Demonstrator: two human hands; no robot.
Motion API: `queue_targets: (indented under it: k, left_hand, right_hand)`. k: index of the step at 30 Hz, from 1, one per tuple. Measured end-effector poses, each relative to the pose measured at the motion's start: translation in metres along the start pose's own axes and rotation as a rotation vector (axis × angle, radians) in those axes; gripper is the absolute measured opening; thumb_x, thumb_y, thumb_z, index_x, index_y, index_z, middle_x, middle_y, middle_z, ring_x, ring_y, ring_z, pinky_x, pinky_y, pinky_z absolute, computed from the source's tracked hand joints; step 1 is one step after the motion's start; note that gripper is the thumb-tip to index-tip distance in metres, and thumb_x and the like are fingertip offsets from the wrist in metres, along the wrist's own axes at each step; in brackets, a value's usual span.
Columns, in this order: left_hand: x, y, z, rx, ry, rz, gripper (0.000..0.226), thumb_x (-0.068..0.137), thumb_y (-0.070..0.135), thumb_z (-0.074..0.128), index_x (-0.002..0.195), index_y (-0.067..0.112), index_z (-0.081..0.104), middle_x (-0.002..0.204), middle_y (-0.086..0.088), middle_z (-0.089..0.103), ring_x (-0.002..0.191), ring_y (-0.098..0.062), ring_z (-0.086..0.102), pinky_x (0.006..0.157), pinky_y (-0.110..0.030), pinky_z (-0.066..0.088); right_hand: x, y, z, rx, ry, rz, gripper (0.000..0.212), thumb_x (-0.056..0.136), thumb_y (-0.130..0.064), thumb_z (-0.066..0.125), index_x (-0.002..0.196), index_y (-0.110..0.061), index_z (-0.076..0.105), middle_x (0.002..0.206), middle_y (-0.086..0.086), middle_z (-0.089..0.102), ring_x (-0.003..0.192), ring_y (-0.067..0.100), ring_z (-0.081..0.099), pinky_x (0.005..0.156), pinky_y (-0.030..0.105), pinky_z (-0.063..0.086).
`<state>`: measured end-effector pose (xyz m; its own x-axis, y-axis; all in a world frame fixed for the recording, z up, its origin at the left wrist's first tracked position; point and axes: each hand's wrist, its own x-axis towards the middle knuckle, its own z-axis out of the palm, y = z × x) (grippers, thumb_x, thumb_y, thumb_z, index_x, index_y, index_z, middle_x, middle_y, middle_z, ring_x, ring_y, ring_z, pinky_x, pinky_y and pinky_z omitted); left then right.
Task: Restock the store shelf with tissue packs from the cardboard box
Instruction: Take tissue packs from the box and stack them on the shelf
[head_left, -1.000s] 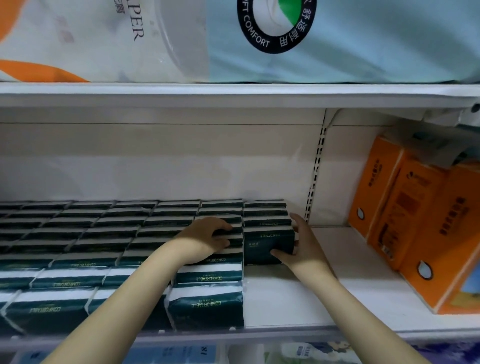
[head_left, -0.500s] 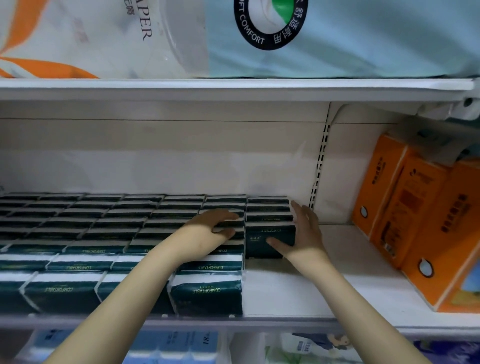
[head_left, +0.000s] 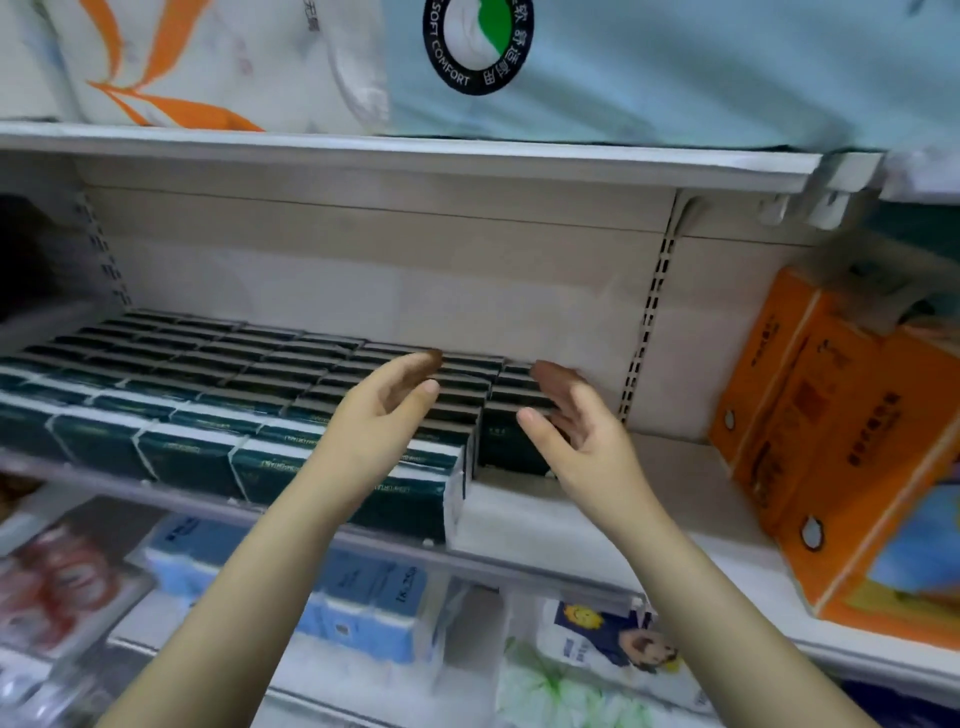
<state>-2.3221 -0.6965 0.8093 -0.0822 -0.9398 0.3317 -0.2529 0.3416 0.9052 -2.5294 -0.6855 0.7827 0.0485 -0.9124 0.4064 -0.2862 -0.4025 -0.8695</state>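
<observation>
Both hands were held over the middle shelf (head_left: 597, 519), palms turned toward each other, and neither held anything. The left hand (head_left: 384, 410) hung above the dark green tissue packs (head_left: 208, 415), fingers straight and loosely spread, thumb apart from them. The right hand (head_left: 576, 421) was just beside it, in front of the rightmost row of packs (head_left: 511, 447), its fingers likewise straight and spread (the fingertips of both were blurred, so I could not tell whether they touched the packs).

The green packs stood in tight rows, covering the left and middle of the shelf from its front edge to the back wall. The rightmost row stopped short of the front edge, with bare white shelf in front of it and to its right. Further right, well apart from the green packs, orange tissue packs (head_left: 810, 431) leaned on the same shelf.

On the upper shelf (head_left: 415, 156) lay large pale blue and white bundles (head_left: 675, 67). Below, light blue packs (head_left: 363, 587) sat on the lower shelf.
</observation>
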Motion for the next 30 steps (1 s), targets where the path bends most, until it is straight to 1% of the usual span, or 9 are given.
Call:
queue_targets:
  k: [2, 7, 12, 15, 17, 20, 25, 28, 30]
  left_hand:
    - [-0.021, 0.005, 0.005, -0.027, 0.068, 0.005, 0.032, 0.099, 0.017, 0.052, 0.128, 0.029, 0.057, 0.125, 0.019, 0.061, 0.118, 0.006, 0.054, 0.091, -0.004, 0.042]
    - [-0.081, 0.011, 0.005, -0.022, 0.178, -0.024, 0.031, 0.099, 0.016, 0.051, 0.127, 0.030, 0.056, 0.127, 0.018, 0.060, 0.117, 0.008, 0.054, 0.091, -0.004, 0.042]
    - [-0.157, 0.003, -0.016, 0.049, 0.315, -0.133, 0.031, 0.100, 0.017, 0.051, 0.126, 0.033, 0.056, 0.126, 0.023, 0.058, 0.116, 0.012, 0.052, 0.086, -0.002, 0.042]
    - [-0.202, -0.004, -0.033, 0.068, 0.402, -0.216, 0.030, 0.099, 0.017, 0.051, 0.126, 0.029, 0.057, 0.127, 0.020, 0.059, 0.117, 0.010, 0.052, 0.084, -0.001, 0.042]
    - [-0.226, -0.009, -0.043, 0.086, 0.439, -0.265, 0.030, 0.099, 0.018, 0.052, 0.128, 0.027, 0.058, 0.129, 0.016, 0.059, 0.117, 0.010, 0.053, 0.083, 0.000, 0.041]
    - [-0.253, -0.020, -0.058, 0.092, 0.481, -0.318, 0.032, 0.099, 0.019, 0.051, 0.130, 0.025, 0.057, 0.126, 0.019, 0.059, 0.109, 0.017, 0.053, 0.077, 0.002, 0.041]
    - [-0.285, -0.051, -0.088, 0.071, 0.510, -0.400, 0.033, 0.099, 0.021, 0.052, 0.132, 0.027, 0.056, 0.127, 0.023, 0.057, 0.110, 0.018, 0.052, 0.080, 0.003, 0.040]
    - [-0.308, -0.084, -0.122, 0.046, 0.542, -0.478, 0.031, 0.099, 0.020, 0.052, 0.129, 0.029, 0.056, 0.126, 0.021, 0.059, 0.111, 0.015, 0.053, 0.082, 0.001, 0.041]
    - [-0.326, -0.106, -0.152, 0.015, 0.573, -0.535, 0.031, 0.099, 0.020, 0.052, 0.128, 0.028, 0.056, 0.125, 0.021, 0.058, 0.106, 0.019, 0.054, 0.078, 0.001, 0.041]
  right_hand:
    - [-0.014, -0.008, -0.008, 0.026, -0.049, -0.026, 0.067, 0.081, -0.056, 0.057, 0.142, -0.031, 0.044, 0.142, -0.020, 0.048, 0.132, -0.003, 0.042, 0.114, 0.031, 0.035]
    - [-0.039, -0.025, -0.008, 0.153, -0.137, -0.081, 0.056, 0.085, -0.043, 0.056, 0.139, -0.030, 0.045, 0.139, -0.021, 0.049, 0.130, -0.008, 0.043, 0.112, 0.024, 0.035]
    - [-0.073, -0.025, 0.032, 0.275, -0.302, -0.082, 0.050, 0.087, -0.040, 0.055, 0.135, -0.029, 0.048, 0.138, -0.017, 0.052, 0.128, -0.006, 0.046, 0.108, 0.017, 0.036]
    - [-0.098, -0.024, 0.063, 0.309, -0.389, -0.047, 0.050, 0.090, -0.039, 0.054, 0.137, -0.022, 0.050, 0.139, -0.012, 0.053, 0.128, -0.003, 0.047, 0.107, 0.016, 0.038]
    - [-0.112, -0.026, 0.081, 0.325, -0.448, -0.024, 0.044, 0.095, -0.033, 0.052, 0.137, -0.019, 0.052, 0.138, -0.010, 0.054, 0.126, -0.003, 0.049, 0.103, 0.011, 0.039]
    - [-0.125, -0.028, 0.106, 0.321, -0.526, -0.011, 0.035, 0.099, -0.025, 0.049, 0.133, -0.017, 0.055, 0.133, -0.011, 0.058, 0.121, -0.006, 0.051, 0.098, 0.009, 0.040]
    - [-0.141, -0.020, 0.159, 0.288, -0.660, 0.070, 0.030, 0.101, -0.028, 0.047, 0.130, -0.027, 0.057, 0.128, -0.021, 0.060, 0.121, -0.007, 0.051, 0.105, 0.022, 0.041]
    - [-0.154, -0.012, 0.218, 0.294, -0.697, 0.153, 0.027, 0.102, -0.023, 0.047, 0.125, -0.026, 0.060, 0.127, -0.017, 0.062, 0.121, -0.005, 0.053, 0.109, 0.031, 0.042]
    - [-0.163, -0.009, 0.264, 0.292, -0.719, 0.213, 0.024, 0.101, -0.021, 0.048, 0.121, -0.027, 0.061, 0.126, -0.014, 0.063, 0.120, -0.002, 0.055, 0.109, 0.035, 0.042]
